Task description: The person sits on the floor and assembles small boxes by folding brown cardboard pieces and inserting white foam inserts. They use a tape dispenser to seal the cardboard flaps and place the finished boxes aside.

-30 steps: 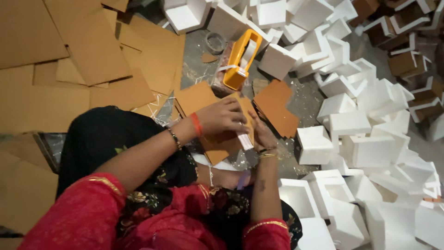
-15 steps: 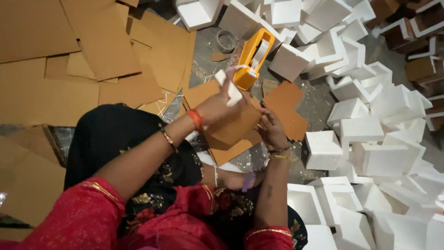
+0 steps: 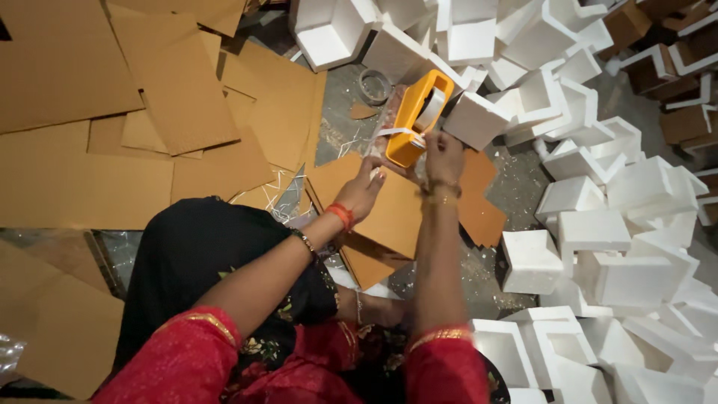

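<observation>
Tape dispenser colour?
Orange-yellow tape dispenser, with a whitish roll; head view, by the right hand.

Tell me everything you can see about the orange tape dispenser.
The tape dispenser looks like orange plastic, a long open frame lying tilted on the grey floor between brown cardboard sheets and white foam blocks. A roll of pale tape sits in its upper end. A white strip of tape runs from its lower end toward the left hand. The right hand reaches its lower end, fingers at the strip; whether they grip the frame itself is unclear.
</observation>
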